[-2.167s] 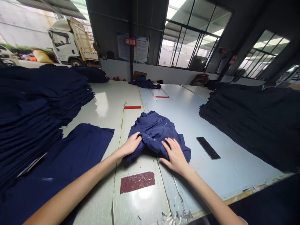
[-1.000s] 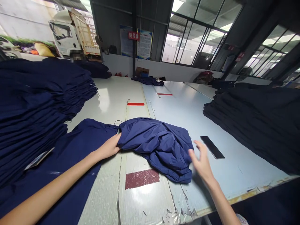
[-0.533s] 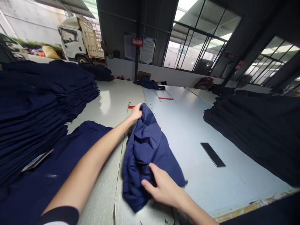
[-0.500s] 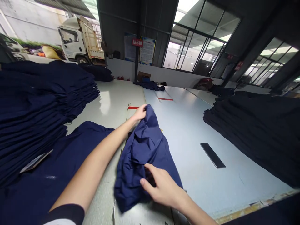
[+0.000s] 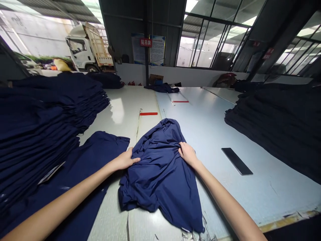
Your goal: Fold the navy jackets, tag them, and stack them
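A crumpled navy garment point(image 5: 160, 177) lies spread on the pale table point(image 5: 120, 124), its lower end hanging near the table's near edge. My left hand point(image 5: 124, 160) grips its left edge. My right hand point(image 5: 188, 154) pinches a fold of fabric at its upper right. Both arms reach forward from below. The garment's collar and sleeves are folded in, so I cannot make out its exact shape.
Tall stacks of folded navy garments point(image 5: 37, 134) rise on the left, with one flat navy piece point(image 5: 92, 160) beside them. Another dark stack point(image 5: 276, 127) stands on the right. A black flat strip point(image 5: 237, 161) lies on the table, and red tape point(image 5: 148, 113) marks it farther on.
The garment, held up and bunched between my hands earlier, now lies lower and spread on the table. My hands have moved apart and hold its upper part.
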The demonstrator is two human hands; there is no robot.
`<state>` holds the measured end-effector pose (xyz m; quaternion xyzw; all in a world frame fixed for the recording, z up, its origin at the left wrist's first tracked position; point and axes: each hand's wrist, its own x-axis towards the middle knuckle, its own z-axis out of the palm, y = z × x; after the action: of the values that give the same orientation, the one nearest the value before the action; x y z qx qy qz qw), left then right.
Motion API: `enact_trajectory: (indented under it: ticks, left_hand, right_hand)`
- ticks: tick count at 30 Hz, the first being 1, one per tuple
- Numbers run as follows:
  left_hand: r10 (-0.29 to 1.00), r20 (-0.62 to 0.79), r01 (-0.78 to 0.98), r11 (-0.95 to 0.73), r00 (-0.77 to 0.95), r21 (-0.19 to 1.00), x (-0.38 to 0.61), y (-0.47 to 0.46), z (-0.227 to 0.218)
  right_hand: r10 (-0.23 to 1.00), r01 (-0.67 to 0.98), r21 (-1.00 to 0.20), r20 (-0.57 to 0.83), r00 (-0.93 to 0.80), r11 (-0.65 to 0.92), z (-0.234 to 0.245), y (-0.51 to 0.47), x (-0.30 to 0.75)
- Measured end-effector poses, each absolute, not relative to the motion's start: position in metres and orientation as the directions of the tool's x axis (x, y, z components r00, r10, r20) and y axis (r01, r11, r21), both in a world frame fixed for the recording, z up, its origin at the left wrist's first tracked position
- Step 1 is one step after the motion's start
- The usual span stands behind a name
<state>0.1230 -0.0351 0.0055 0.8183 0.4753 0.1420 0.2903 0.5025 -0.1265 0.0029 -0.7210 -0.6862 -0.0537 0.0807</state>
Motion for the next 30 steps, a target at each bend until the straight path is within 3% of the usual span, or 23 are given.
enact_trajectory:
  ticks: [3,6,8,12,14,16,18,20,25,30]
  left_hand:
    - [0.856,-0.060,0.709,-0.385,0.514,0.590,0.142,-0.007,0.024]
    - [0.893,0.080,0.736,-0.414,0.443,0.535,0.184,0.030,0.062]
    - [0.899,0.203,0.737,-0.434,0.388,0.517,0.215,0.049,0.087]
    - [0.804,0.459,0.716,-0.568,0.378,0.405,0.262,0.046,0.102]
    - [0.720,0.530,0.664,-0.665,0.448,0.342,0.269,0.025,0.086]
    - [0.667,0.556,0.595,-0.728,0.496,0.342,0.263,-0.004,0.057]
    - [0.667,0.546,0.561,-0.737,0.508,0.378,0.250,-0.034,0.021]
    - [0.707,0.482,0.574,-0.705,0.518,0.417,0.238,-0.059,-0.015]
    - [0.757,0.365,0.606,-0.653,0.542,0.455,0.218,-0.084,-0.062]
    - [0.836,0.203,0.717,-0.543,0.510,0.437,0.187,-0.100,-0.062]
  right_hand:
    - [0.954,0.985,-0.017,0.247,0.172,-0.173,0.001,-0.166,0.518]
    - [0.913,0.954,-0.056,0.279,0.298,-0.294,0.003,-0.221,0.530]
    - [0.935,0.961,-0.133,0.232,0.268,-0.242,0.010,-0.257,0.524]
    - [0.999,0.951,-0.309,0.038,-0.006,0.017,0.044,-0.291,0.498]
    - [0.994,0.950,-0.311,0.100,0.033,0.000,0.063,-0.280,0.496]
    - [0.945,0.953,-0.302,0.302,0.126,-0.031,0.076,-0.249,0.504]
    - [0.865,0.954,-0.298,0.476,0.159,-0.012,0.081,-0.201,0.514]
    - [0.847,0.961,-0.276,0.516,0.132,0.018,0.079,-0.143,0.516]
    - [0.944,0.945,-0.281,0.231,0.234,-0.165,0.086,-0.021,0.503]
    - [0.787,0.814,-0.325,0.248,0.564,-0.481,0.123,-0.015,0.575]
